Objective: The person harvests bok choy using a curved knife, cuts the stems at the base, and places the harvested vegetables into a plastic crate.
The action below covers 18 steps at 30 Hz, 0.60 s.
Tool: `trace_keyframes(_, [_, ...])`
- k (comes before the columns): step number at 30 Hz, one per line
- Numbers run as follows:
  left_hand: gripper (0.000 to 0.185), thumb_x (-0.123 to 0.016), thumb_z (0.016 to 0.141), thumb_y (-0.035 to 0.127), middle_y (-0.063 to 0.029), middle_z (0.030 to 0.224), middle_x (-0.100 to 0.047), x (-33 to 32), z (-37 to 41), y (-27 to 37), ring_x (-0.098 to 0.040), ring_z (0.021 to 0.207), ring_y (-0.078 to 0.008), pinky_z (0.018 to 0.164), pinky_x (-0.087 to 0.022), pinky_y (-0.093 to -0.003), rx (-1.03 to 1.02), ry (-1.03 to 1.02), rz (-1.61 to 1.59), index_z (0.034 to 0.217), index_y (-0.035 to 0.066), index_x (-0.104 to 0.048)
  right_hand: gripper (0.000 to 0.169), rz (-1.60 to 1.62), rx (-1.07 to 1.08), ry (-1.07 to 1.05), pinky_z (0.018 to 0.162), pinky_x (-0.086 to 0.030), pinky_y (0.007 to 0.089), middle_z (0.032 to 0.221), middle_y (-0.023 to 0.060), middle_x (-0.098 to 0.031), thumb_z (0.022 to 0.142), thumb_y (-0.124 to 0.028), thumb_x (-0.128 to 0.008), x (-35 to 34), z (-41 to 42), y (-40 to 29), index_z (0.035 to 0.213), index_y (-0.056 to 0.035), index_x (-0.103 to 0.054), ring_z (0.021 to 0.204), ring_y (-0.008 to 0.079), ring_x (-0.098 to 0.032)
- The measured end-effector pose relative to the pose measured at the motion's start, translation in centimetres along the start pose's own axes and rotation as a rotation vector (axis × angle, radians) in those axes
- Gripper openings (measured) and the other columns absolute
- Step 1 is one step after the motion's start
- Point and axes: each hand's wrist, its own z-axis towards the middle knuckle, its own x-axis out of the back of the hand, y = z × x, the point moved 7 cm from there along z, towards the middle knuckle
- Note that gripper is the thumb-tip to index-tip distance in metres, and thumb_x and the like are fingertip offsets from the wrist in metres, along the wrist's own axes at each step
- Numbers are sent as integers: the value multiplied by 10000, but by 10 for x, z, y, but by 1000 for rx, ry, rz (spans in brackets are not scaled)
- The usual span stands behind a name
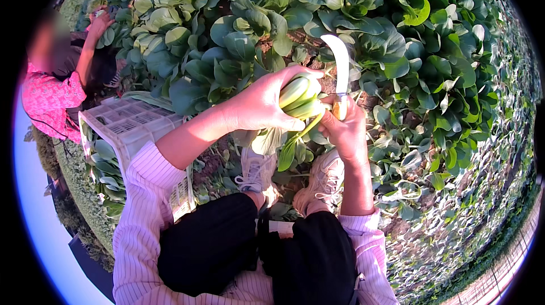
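In my left hand [266, 98] is a bok choy [301, 94], its pale green base turned toward my right hand and its leaves partly hidden behind my palm. My right hand [345, 130] grips the wooden handle of a curved harvesting knife [339, 58], whose blade points up and away from me. The thumb and finger of that same hand touch a loose outer stalk [313, 124] at the plant's base. Its leaf [288, 154] hangs down above my shoes.
Uncut bok choy [255, 20] grows densely ahead and to the right. At my left stands a white plastic crate [127, 122] with leafy greens [106, 169] beside it. Beyond it, a person in a pink patterned top [53, 96] reaches into the plants. Cut leaves litter the soil [396, 228].
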Motion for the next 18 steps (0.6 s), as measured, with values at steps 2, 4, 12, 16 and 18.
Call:
trace_keyframes(2, [846, -772, 633, 60, -57, 1157, -536, -7, 7, -8, -547, 1040, -135, 948, -438, -316, 66, -64, -239, 1370, 52, -357, 202, 243, 57, -81, 500, -447, 204, 734, 31, -605, 849, -89, -672, -10, 2, -4, 998, -21, -555, 551, 80, -542])
trace_keyframes(4, [822, -747, 659, 37, -60, 1134, -552, -9, 15, -8, -562, 1020, -143, 922, -454, -323, 93, -86, -241, 1375, 56, -343, 236, 272, 27, -96, 509, -452, 202, 775, 57, -627, 846, -103, -677, -3, 7, -1, 1017, -7, -545, 563, 88, -564])
trace_keyframes(12, [834, -665, 599, -63, -190, 1383, -400, 50, 69, 1, -642, 827, -318, 741, -534, -390, -20, -175, 1434, 1354, 202, -428, 294, -47, 0, 321, 433, -377, 199, 756, 15, -571, 851, -137, -677, 57, 25, 13, 1076, -14, -532, 490, 51, -451])
trace_keyframes(16, [871, -638, 589, -112, -183, 1497, -188, 110, 74, -21, -639, 704, -293, 660, -542, -388, 64, -124, 1729, 1363, 230, -430, 275, -259, -104, 250, 446, -391, 217, 652, -15, -537, 835, -183, -690, 46, 41, 27, 1032, -39, -564, 485, 56, -474])
trace_keyframes(18, [926, -619, 565, -147, -182, 1506, -157, 130, 63, -27, -639, 699, -286, 643, -539, -384, 96, -82, 1733, 1387, 214, -392, 363, -425, -63, 162, 484, -430, 264, 631, 15, -554, 847, -313, -676, 29, 56, 29, 1045, -31, -560, 490, 97, -516])
